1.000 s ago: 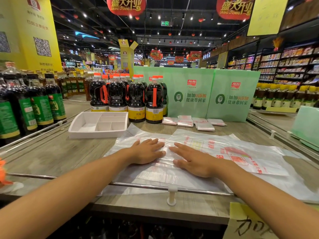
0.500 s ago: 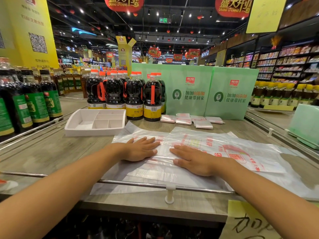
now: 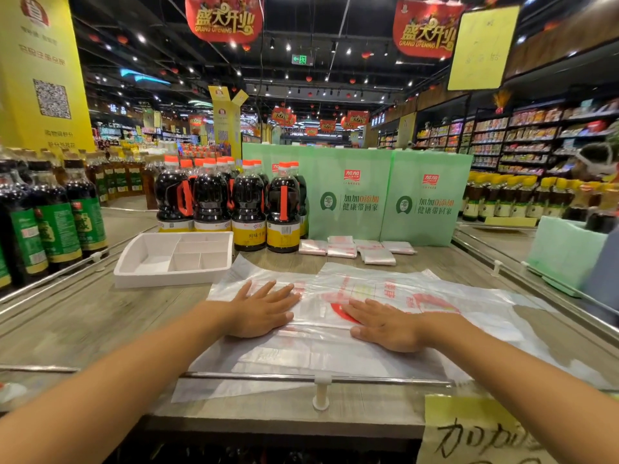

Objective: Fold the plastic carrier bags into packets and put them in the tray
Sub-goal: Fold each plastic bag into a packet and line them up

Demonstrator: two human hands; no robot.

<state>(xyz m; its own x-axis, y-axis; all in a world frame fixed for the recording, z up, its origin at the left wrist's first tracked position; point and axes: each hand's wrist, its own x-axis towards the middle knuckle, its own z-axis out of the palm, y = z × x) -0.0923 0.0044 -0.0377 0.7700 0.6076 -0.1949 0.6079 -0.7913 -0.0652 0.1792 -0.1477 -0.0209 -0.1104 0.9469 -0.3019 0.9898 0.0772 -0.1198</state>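
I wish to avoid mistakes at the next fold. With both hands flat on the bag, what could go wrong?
The near edge of the bag passes under the rail and off the table; it may snag there when folded. The left hand and right hand press only its middle, so the ends may wrinkle. The bottles stand close behind the tray; a hasty reach might knock one.
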